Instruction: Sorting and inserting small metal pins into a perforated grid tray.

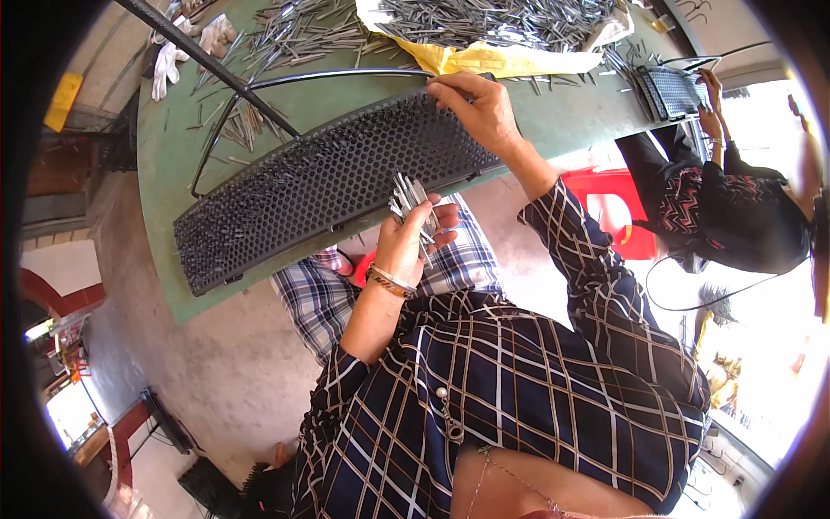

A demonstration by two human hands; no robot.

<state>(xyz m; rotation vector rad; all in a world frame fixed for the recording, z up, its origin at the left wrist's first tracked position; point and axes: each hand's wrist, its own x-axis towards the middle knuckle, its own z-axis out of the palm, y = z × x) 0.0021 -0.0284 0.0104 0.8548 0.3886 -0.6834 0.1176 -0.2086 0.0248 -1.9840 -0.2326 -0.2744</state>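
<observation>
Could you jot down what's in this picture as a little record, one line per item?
Left hand: holds a bundle of thin metal strips
Right hand: at the far edge of the panel, near its right end; whether it grips a strip is unclear
Panel: long, black, full of holes, strips standing densely at its left end
Table: green top
Far side: heap of loose strips on yellow-and-white sheeting
Upper left: pale gloves
Right: co-worker, hands at a second panel
</observation>
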